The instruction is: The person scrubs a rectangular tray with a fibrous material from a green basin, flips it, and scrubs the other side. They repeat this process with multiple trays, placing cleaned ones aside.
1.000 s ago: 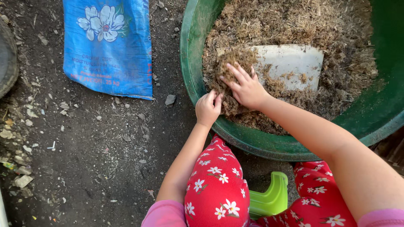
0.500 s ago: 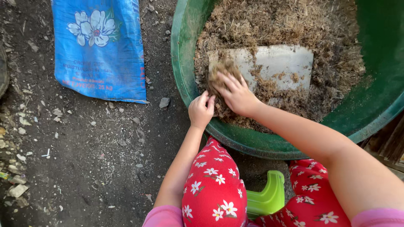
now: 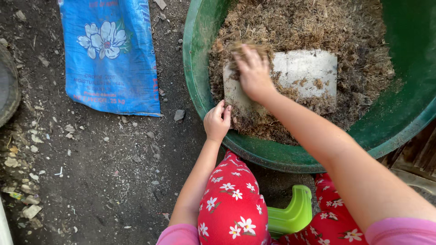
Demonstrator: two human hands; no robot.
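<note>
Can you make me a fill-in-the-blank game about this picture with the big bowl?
1. The big basin holding the dry brown fibre is coloured ____.
2. The right hand presses on a flat white ____ lying in the fibre.
3. The left hand grips the basin's ____.
4. The sack lying on the ground shows a white ____ on blue.

Missing words: green; block; rim; flower
</note>
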